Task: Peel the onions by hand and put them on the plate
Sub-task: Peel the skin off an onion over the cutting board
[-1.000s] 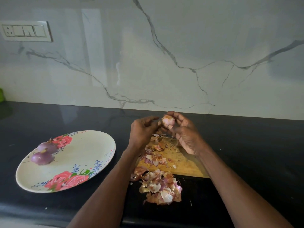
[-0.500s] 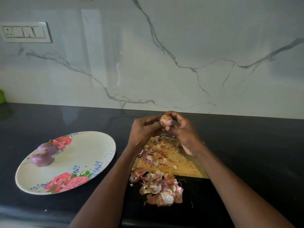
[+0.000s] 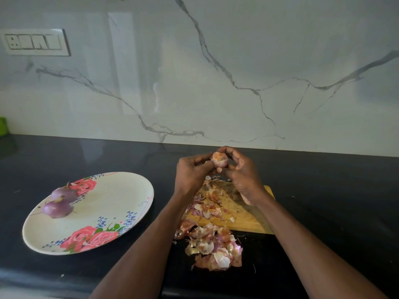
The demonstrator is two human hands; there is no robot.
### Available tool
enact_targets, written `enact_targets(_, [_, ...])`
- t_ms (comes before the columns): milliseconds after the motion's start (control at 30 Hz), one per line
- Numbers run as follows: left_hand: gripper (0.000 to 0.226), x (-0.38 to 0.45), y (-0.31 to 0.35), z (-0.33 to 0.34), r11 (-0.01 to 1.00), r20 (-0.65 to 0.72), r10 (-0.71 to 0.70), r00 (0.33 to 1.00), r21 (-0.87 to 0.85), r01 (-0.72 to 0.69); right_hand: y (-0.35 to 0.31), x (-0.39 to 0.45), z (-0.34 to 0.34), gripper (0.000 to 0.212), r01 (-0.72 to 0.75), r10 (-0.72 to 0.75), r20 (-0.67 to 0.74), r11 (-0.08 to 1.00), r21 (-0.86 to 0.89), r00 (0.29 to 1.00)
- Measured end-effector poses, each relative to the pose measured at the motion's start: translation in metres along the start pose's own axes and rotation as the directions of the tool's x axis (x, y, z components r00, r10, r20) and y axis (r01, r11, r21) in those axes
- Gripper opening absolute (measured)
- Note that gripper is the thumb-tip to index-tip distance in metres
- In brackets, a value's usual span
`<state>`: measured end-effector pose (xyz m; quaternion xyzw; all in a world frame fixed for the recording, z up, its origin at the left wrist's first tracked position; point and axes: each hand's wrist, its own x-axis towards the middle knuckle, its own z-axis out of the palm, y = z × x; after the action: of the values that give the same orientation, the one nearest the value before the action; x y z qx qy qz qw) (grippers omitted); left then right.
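Both hands are up off the surface (image 3: 323,190) and meeting in mid-air, and between them sits a small onion (image 3: 219,159), part papery, part pale. The right hand (image 3: 244,173) wraps its fingers around the far side and cradles it from beneath, acting as the steady holder. The left hand (image 3: 191,171) comes in from the other flank, thumb and fingertips pinching at the skin on that side, which looks like the peeling grip, picking at a loose edge.

Why hold it raised like this? My read is that the scraps are meant to drop straight down: directly under the hands lies a wooden cutting board (image 3: 248,216) littered with flakes, and nearer the body than the hands, a heap of peels (image 3: 216,249) on the dark surface.

Well out to the left of the left hand waits the flowered plate (image 3: 108,203), kept apart from the mess, with two peeled purple onions (image 3: 58,209) already resting near its far-left rim, touching one another.

This one has orange skin on its top, so I judge the peeling unfinished and the plate a later stop.
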<state>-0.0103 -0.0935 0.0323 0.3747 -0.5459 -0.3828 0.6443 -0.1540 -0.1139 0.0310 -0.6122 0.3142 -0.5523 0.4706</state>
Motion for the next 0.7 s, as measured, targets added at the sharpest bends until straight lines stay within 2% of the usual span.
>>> enact_targets(100, [0.023,0.0017,0.0,-0.0018,1.0,0.014,0.006,1.0,0.003,-0.006,-0.0021,0.0004,0.0003,0.042,-0.003,0.003,0.002,1.0,0.031,1.0])
enact_targets(233, [0.029,0.0027,0.004,-0.0029,0.999,0.056,0.006,0.998,-0.04,-0.004,-0.0028,0.005,-0.0053,0.051,-0.058,0.057,0.007,0.98,0.189,0.998])
enact_targets(300, [0.028,0.0028,0.0049,-0.0024,0.999,0.064,0.008,0.998,-0.05,-0.005,-0.0013,0.0071,-0.008,0.05,-0.083,0.082,0.013,0.971,0.225,0.997])
enact_targets(433, [0.02,0.0031,0.0054,-0.0027,0.996,0.043,0.008,0.999,-0.087,-0.005,0.0007,0.0077,-0.0083,0.047,-0.073,0.068,0.035,0.983,0.171,0.997])
enact_targets(700, [0.019,0.0014,0.0056,-0.0014,0.995,0.007,-0.012,1.0,-0.104,0.013,0.0009,0.0061,-0.006,0.046,-0.039,0.037,0.031,0.998,0.048,0.999])
